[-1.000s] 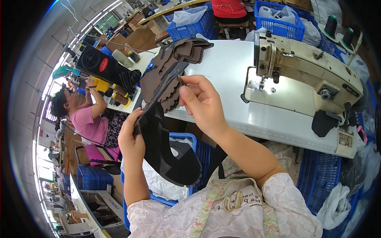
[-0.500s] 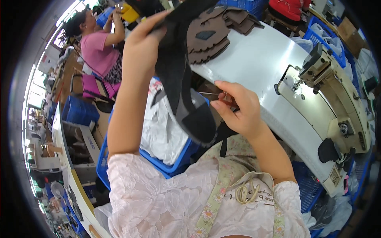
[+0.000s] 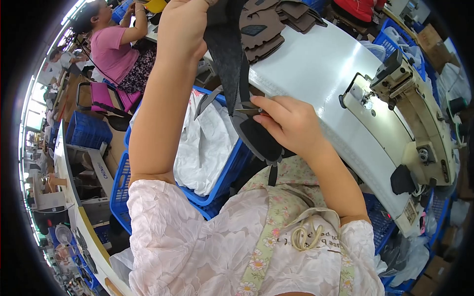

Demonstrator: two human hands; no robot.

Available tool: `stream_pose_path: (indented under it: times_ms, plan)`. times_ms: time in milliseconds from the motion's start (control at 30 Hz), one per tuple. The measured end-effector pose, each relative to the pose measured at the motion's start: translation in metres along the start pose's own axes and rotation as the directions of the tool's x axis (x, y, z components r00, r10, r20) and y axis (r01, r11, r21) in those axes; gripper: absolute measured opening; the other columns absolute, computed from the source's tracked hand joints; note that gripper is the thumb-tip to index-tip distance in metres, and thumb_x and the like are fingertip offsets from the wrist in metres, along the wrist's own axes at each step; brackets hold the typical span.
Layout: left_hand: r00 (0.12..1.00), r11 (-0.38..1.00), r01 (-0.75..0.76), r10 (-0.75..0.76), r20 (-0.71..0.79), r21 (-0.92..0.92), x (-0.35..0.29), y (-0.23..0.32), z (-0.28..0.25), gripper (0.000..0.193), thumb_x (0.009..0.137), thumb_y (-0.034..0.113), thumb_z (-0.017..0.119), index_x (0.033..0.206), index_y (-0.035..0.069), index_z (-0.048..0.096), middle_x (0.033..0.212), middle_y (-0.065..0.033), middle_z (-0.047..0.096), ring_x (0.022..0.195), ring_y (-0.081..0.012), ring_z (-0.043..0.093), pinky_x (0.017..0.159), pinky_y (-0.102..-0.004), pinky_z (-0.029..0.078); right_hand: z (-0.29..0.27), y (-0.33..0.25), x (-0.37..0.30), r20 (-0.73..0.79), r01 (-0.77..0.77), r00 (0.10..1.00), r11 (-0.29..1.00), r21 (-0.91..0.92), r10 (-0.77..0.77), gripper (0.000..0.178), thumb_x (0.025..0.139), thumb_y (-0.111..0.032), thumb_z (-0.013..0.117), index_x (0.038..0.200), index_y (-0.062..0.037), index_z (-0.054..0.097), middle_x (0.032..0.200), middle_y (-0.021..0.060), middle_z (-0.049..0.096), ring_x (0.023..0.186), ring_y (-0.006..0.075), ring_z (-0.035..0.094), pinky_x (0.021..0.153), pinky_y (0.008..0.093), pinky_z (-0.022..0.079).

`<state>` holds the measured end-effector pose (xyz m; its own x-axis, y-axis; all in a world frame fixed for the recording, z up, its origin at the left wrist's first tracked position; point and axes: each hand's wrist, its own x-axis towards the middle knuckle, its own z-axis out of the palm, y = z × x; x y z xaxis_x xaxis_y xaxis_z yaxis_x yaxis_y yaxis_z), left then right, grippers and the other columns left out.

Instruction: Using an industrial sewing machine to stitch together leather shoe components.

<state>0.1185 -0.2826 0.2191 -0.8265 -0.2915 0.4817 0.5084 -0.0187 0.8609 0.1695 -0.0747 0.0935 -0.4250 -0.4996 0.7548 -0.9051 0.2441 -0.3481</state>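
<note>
Raised higher, left hand (image 3: 185, 27) lifts black piece (image 3: 232, 64).

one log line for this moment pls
left hand: holds dark shoe upper piece raised | right hand: small snips at its edge | below: blue crate

1. White worktable (image 3: 316, 74) runs diagonally across upper right
2. Beige sewing machine (image 3: 414, 113) sits at table's right end, black knob on its low side
3. Stack of brown cut shoe pieces (image 3: 264, 29) on table's far end, near top edge
4. Blue plastic crate (image 3: 123, 182) beside table on left, w/ white plastic liner (image 3: 207, 143) inside
5. Another person in pink top (image 3: 116, 47) seated upper left, back partly turned
6. More blue crates (image 3: 86, 130) on floor behind that person's chair
7. Blue basket (image 3: 395, 37) past table, top right
</note>
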Motion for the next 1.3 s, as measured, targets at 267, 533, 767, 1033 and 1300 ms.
stream_pose_path:
  times_ms: [267,533,767,1033,1300]
  plan:
    - [0.996,1.000,-0.031,0.031,-0.087,-0.003,0.004,-0.008,-0.010,0.038,0.082,-0.007,0.052,0.117,-0.001,0.066,0.107,-0.0075,0.068,0.096,-0.0156,0.062,0.088,-0.0266,0.046,0.003,-0.004,-0.002,0.055,0.034,0.998,0.997,0.072,-0.038,0.033,0.076,-0.017,0.074,0.107,-0.0101,0.066,0.070,0.0039,0.059,0.062,0.0220,0.060,0.055,0.0339,0.046]
    - [0.998,0.999,0.022,-0.024,-0.053,-0.040,0.004,-0.007,-0.007,0.036,0.084,-0.008,0.051,0.115,0.000,0.067,0.105,-0.0073,0.069,0.093,-0.0149,0.063,0.087,-0.0265,0.047,0.006,-0.003,0.004,0.043,0.084,0.995,0.988,0.128,-0.091,0.034,0.075,-0.017,0.075,0.107,-0.0106,0.067,0.070,0.0027,0.060,0.062,0.0213,0.059,0.055,0.0327,0.046]
    - [0.997,0.994,0.038,-0.044,-0.061,-0.101,0.006,-0.001,-0.011,0.037,0.082,-0.008,0.051,0.115,0.000,0.067,0.105,-0.0083,0.070,0.094,-0.0172,0.065,0.087,-0.0276,0.050,0.000,-0.006,0.000,0.003,0.153,0.988,0.982,0.114,-0.154,0.032,0.073,-0.015,0.077,0.104,-0.0104,0.069,0.074,0.0033,0.064,0.059,0.0221,0.060,0.054,0.0324,0.047]
    - [0.981,1.000,0.018,-0.019,-0.194,-0.011,-0.028,0.045,-0.136,0.037,0.083,-0.001,0.057,0.120,0.001,0.065,0.110,-0.0063,0.069,0.106,-0.0220,0.062,0.099,-0.0330,0.044,-0.009,0.020,-0.055,-0.224,-0.313,0.882,0.872,0.377,0.414,0.039,0.081,-0.005,0.077,0.117,-0.0015,0.064,0.094,0.0048,0.065,0.075,0.0086,0.058,0.065,0.0221,0.047]
    - [0.675,0.449,0.486,0.352,-0.648,0.750,-0.194,0.262,-0.319,0.039,0.088,0.005,0.050,0.125,0.000,0.062,0.113,-0.0127,0.068,0.104,-0.0220,0.065,0.094,-0.0322,0.051,0.020,0.037,-0.070,-0.044,-0.471,0.801,0.675,0.568,0.597,0.038,0.091,-0.003,0.065,0.127,0.0006,0.053,0.102,0.0043,0.062,0.081,0.0072,0.054,0.070,0.0196,0.046]
